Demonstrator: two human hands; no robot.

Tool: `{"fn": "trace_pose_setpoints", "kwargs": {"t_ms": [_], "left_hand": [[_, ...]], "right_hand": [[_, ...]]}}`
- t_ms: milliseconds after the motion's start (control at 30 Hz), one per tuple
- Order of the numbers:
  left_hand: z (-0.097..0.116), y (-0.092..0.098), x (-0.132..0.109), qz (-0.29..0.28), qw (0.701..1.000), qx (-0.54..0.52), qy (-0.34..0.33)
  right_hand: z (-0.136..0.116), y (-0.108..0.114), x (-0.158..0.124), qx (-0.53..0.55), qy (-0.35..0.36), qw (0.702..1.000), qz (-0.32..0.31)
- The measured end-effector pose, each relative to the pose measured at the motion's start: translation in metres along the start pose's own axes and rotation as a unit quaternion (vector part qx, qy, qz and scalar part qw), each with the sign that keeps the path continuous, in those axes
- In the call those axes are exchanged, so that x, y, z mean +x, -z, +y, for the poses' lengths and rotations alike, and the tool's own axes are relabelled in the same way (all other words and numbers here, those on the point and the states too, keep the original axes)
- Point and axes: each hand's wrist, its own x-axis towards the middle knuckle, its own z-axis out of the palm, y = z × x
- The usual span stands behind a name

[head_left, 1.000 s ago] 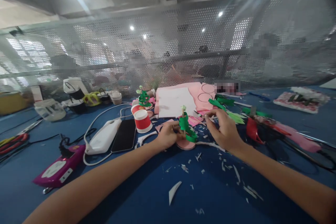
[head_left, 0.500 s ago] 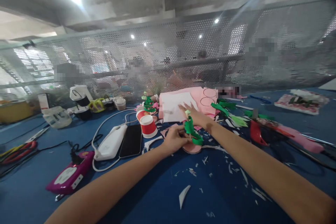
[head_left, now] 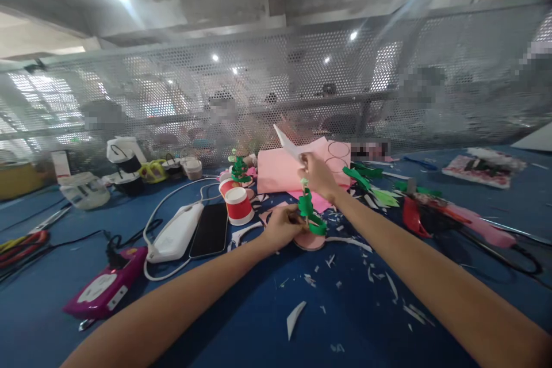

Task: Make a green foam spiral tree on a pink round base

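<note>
Perforated mesh (head_left: 190, 103) stood behind a blue surface (head_left: 241, 316) strewn with clippings, and a green paper plant (head_left: 305, 204) rose near its middle on a round pink base (head_left: 311, 242). Just left of that plant, the left hand (head_left: 282, 226) was curled narrow, holding it low down; whether the fingers gripped the stem or the base could not be told. Beyond the plant, the right hand (head_left: 318, 175) pinched a white sheet (head_left: 288, 144), tilted up above a pink sheet (head_left: 276, 172). Left of the plant were red-and-white cups (head_left: 238, 207) and, past them, a dark phone (head_left: 210, 230); a similar plant (head_left: 239, 169) stood behind the cups. Well to the plant's right lay a pink-handled corded tool (head_left: 478, 221). The step in hand looked like handling the paper one-handed while the other hand steadied the plant. The next move seemed to call for a firm hold on the base and keeping the white sheet clear of the plant's pale tip.
</note>
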Motion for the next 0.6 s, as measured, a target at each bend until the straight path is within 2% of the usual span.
{"fn": "trace_pose_setpoints", "kwargs": {"t_ms": [67,133,300,433,533,600], "left_hand": [[-0.001,0.0,0.0,0.005,1.0,0.008,0.005],[0.0,0.0,0.0,0.001,1.0,0.016,0.001],[0.001,0.001,0.0,-0.002,1.0,0.025,0.001],[0.003,0.0,-0.002,-0.002,1.0,0.013,0.02],[0.003,0.0,-0.002,-0.004,1.0,0.012,0.024],[0.002,0.0,-0.002,-0.003,1.0,0.017,0.023]], "right_hand": [[0.007,0.009,0.008,0.024,-0.052,0.995,0.077],[0.017,0.019,0.015,0.045,-0.075,0.987,0.138],[0.042,0.055,0.03,0.001,-0.095,0.983,0.158],[0.041,0.119,0.029,-0.011,-0.087,0.979,0.182],[0.026,0.177,0.01,-0.047,-0.041,0.974,0.218],[0.022,0.209,-0.008,-0.103,-0.056,0.961,0.249]]}}
